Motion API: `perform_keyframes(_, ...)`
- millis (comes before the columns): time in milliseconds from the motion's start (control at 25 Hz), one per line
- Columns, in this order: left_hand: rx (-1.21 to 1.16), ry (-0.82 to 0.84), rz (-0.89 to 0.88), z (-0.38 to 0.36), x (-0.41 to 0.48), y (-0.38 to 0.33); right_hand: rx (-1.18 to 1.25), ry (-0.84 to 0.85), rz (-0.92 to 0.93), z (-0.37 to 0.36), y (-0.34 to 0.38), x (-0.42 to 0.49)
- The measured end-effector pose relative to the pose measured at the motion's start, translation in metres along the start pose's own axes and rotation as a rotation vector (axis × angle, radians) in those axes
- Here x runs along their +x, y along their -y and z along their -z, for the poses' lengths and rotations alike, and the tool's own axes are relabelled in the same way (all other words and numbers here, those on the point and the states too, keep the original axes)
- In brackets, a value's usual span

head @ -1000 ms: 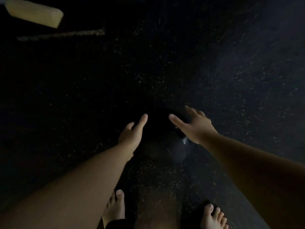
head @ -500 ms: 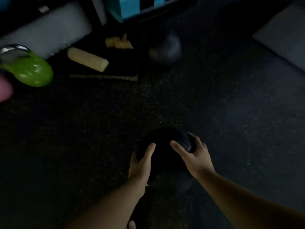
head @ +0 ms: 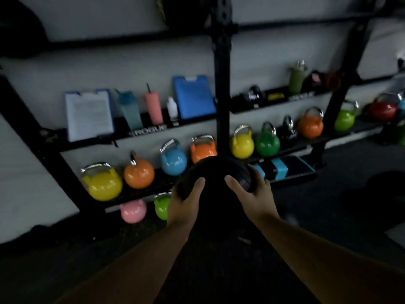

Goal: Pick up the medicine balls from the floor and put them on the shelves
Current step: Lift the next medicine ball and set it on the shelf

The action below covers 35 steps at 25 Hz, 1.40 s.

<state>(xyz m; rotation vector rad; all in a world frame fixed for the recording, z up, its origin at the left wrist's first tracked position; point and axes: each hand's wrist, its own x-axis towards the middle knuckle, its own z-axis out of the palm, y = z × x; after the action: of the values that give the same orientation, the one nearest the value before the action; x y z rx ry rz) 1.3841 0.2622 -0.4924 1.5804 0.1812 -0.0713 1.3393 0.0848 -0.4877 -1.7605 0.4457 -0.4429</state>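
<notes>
I hold a black medicine ball (head: 215, 183) off the floor in front of me. My left hand (head: 186, 202) grips its left side and my right hand (head: 252, 197) grips its right side, thumbs on top. Behind the ball stands a black wall-mounted shelf rack (head: 221, 84) with several shelves. A dark round shape (head: 385, 194) lies on the floor at the right; it may be another ball, but it is too dim to tell.
The low shelf carries several coloured kettlebells (head: 103, 183). The shelf above holds a clipboard (head: 88, 115), bottles (head: 153, 106) and a blue clipboard (head: 194, 97). A pink kettlebell (head: 132, 210) and a green one sit on the floor. A blue-black step platform (head: 285, 167) lies under the rack.
Both hands closed on the ball on the floor and lifted it. My view swung up from the dark floor to the shelf rack on the wall.
</notes>
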Motion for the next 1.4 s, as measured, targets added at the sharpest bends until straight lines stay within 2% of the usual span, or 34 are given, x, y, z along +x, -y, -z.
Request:
perform_keyframes(120, 0.003, -0.073, -0.172, 0.052, 0.022, -0.129, 0.051, 0.035, 0.168, -0.038, 0.136, 0.023)
perform_keyframes(280, 0.0, -0.114, -0.346, 0.129, 0.041, -0.268, 0.101, 0.063, 0.321, -0.092, 0.286, 0.033)
perform_keyframes(520, 0.033, -0.174, -0.551, 0.216, 0.051, -0.4, 0.23, 0.095, 0.502, -0.157, 0.426, 0.035)
perform_keyframes(680, 0.019, -0.154, -0.616, 0.246, 0.082, -0.44, 0.242, 0.112, 0.596, -0.195, 0.472, 0.06)
perform_keyframes(840, 0.038, -0.193, -0.665, 0.254, 0.151, -0.458, 0.235, 0.138, 0.637, -0.243, 0.486, 0.12)
perform_keyframes(1200, 0.074, -0.368, -0.565, 0.241, 0.413, -0.523, 0.177, 0.275, 0.609, -0.394, 0.533, 0.363)
perform_keyframes(1320, 0.26, -0.366, -0.56, 0.245, 0.506, -0.546, 0.101, 0.28, 0.623, -0.45, 0.539, 0.446)
perform_keyframes(1400, 0.655, -0.358, -0.574, 0.241, 0.567, -0.539, -0.093, 0.312, 0.76, -0.491, 0.517, 0.493)
